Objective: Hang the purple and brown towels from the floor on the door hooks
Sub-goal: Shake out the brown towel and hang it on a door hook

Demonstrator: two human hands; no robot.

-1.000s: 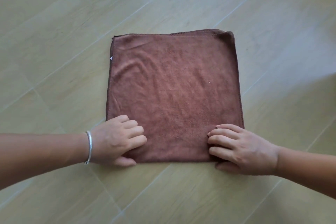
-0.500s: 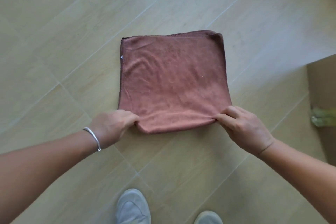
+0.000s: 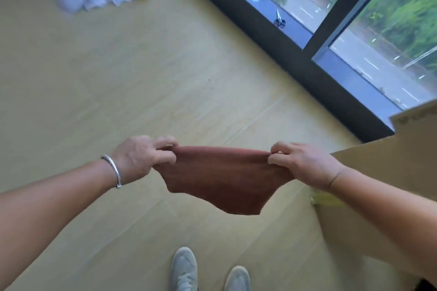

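Brown towel (image 3: 222,179) hangs off floor (image 3: 142,73), top edge pinched by both hands.

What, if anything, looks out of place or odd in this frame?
Nothing with the brown towel: the left hand and the right hand each pinch a top corner, and it hangs clear of the floor. One oddity: scissors lie on the window sill.

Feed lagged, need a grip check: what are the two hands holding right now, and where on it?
The brown microfibre towel: left hand and right hand each pinch one end of its top edge; the rest hangs clear of the floor.
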